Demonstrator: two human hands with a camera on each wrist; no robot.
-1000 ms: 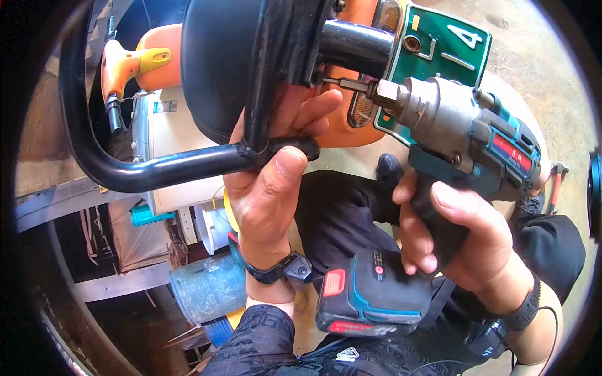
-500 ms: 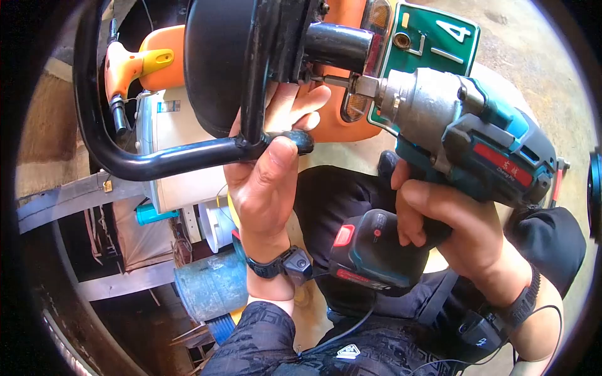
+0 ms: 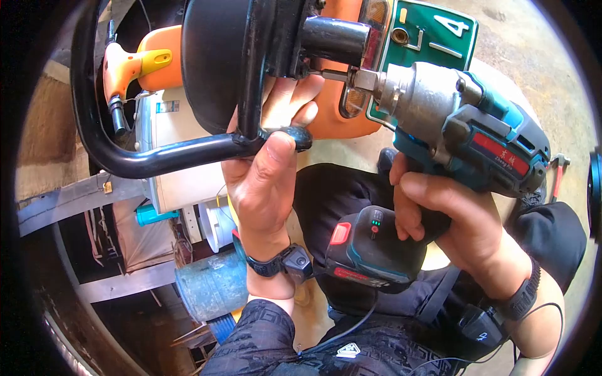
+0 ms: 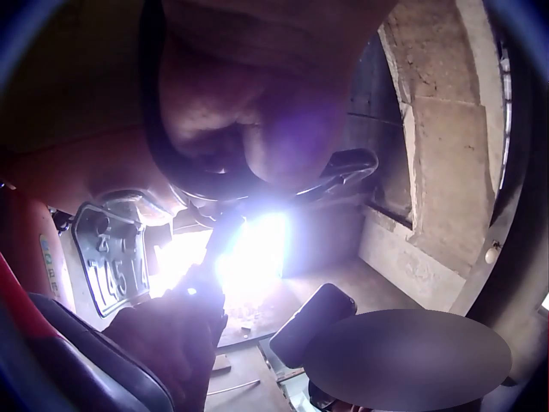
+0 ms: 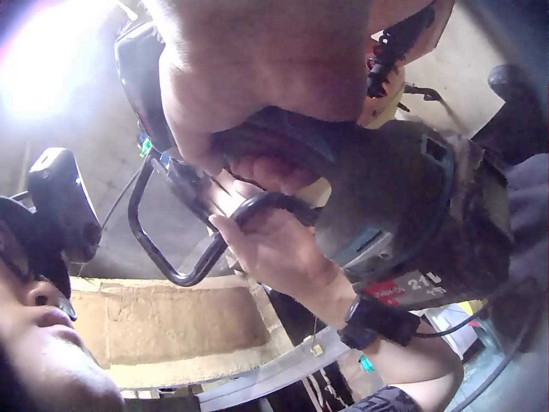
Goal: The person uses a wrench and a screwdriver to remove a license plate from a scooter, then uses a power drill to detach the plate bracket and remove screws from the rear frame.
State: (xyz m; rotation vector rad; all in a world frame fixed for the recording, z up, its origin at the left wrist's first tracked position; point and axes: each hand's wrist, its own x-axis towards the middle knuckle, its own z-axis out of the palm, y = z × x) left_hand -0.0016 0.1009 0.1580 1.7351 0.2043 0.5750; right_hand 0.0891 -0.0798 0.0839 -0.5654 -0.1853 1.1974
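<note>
My left hand [image 3: 260, 182] grips a black tubular rack [image 3: 188, 152] near its rounded tube end. The thumb lies over the tube and the other fingers reach up behind it. In my right hand [image 3: 464, 216] is a teal and grey cordless impact wrench [image 3: 433, 100], held by its handle. A hex bit [image 3: 335, 75] in its chuck points left, its tip at the underside of the rack's bracket beside a short black tube [image 3: 335, 41]. Small green lights glow on the wrench's battery [image 3: 370, 250]. The fastener at the tip is mostly hidden.
Behind the rack are a black seat [image 3: 213, 69], orange scooter bodywork [image 3: 342, 125] and a green licence plate [image 3: 433, 37]. A blue bucket [image 3: 210, 288] stands at lower left. A red-handled hammer [image 3: 557, 178] is on the floor at right, beside a dark trouser leg [image 3: 549, 238].
The wrench has tilted and its battery has risen toward the rack, while the bit stays at the bracket. Green lights have come on at the battery. My left hand keeps its grip.
</note>
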